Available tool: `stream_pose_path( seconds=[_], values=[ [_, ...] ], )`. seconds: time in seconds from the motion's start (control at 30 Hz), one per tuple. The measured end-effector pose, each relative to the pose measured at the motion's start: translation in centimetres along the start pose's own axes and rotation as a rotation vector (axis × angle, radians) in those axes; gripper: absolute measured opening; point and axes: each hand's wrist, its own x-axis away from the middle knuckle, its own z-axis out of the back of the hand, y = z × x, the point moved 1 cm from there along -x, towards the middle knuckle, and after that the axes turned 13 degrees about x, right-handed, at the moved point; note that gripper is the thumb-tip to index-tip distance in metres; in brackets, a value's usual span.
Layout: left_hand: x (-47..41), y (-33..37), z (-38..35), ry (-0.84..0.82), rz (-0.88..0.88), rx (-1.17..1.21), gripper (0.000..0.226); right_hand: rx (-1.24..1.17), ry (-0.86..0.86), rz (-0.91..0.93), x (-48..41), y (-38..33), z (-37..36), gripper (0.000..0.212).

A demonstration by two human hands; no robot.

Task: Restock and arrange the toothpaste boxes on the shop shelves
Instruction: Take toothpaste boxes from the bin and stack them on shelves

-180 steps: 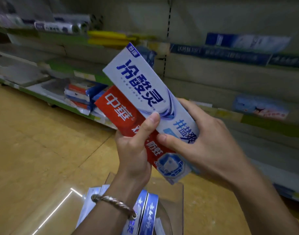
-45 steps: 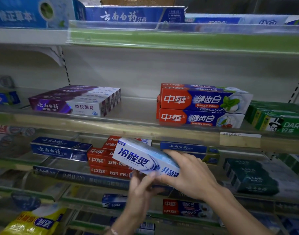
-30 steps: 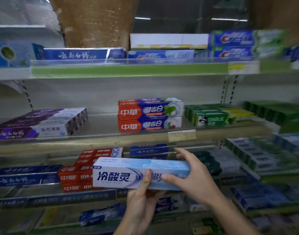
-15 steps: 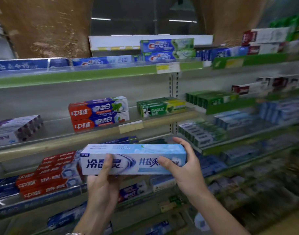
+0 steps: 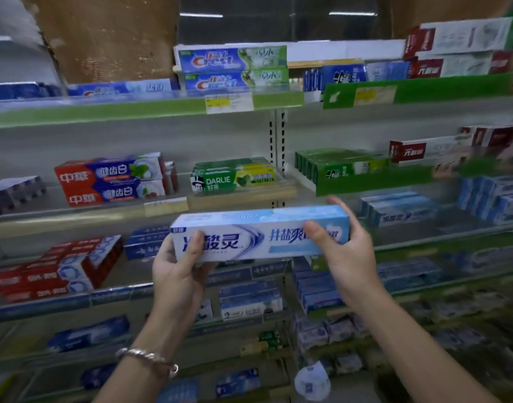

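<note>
I hold a long white and light-blue toothpaste box [image 5: 249,234] level in front of the shelves, at the height of the third shelf. My left hand [image 5: 179,271] grips its left end from below, thumb on the front face. My right hand [image 5: 348,251] grips its right end, thumb on the front and fingers behind. A stack of similar light-blue boxes [image 5: 400,210] lies on the shelf to the right of the held box.
Red boxes [image 5: 109,181] and green Darlie boxes [image 5: 234,175] sit on the shelf above. Crest boxes [image 5: 232,68] are on the top shelf. A red stack [image 5: 60,269] lies lower left. Lower shelves hold more blue boxes [image 5: 249,301]. A perforated upright [image 5: 277,141] divides the bays.
The view has swung right along the shelves and closer in. The box has stayed level in both hands and now sits nearer the right bay with the light-blue stack.
</note>
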Motion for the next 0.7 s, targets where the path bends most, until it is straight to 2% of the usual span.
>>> stream_pose_path(
  seconds=[0.07, 0.23, 0.27, 0.4, 0.6, 0.7],
  values=[
    [0.3, -0.5, -1.5, 0.020, -0.044, -0.004, 0.074, -0.014, -0.008, 0.029, -0.9, -0.5, 0.9, 0.076],
    [0.9, -0.7, -3.5, 0.070, -0.115, -0.019, 0.026, -0.044, -0.055, 0.057, -2.3, -1.2, 1.5, 0.075],
    [1.1, -0.4, -3.7, 0.090, -0.123, -0.016, 0.022, -0.047, -0.064, 0.058, -2.5, -1.3, 1.3, 0.073],
    [0.6, 1.6, -3.7, 0.165, -0.147, -0.074, 0.028, -0.048, -0.092, 0.065, -3.1, -1.7, 0.0, 0.069],
    [-0.9, 5.1, -3.4, 0.116, -0.254, -0.348, 0.024, -0.073, -0.096, 0.123, -4.1, -4.0, -1.6, 0.061],
    [-0.5, 5.9, -3.3, 0.139, -0.273, -0.311, 0.048, -0.084, -0.111, 0.123, -3.6, -4.4, -2.5, 0.046]
  ],
)
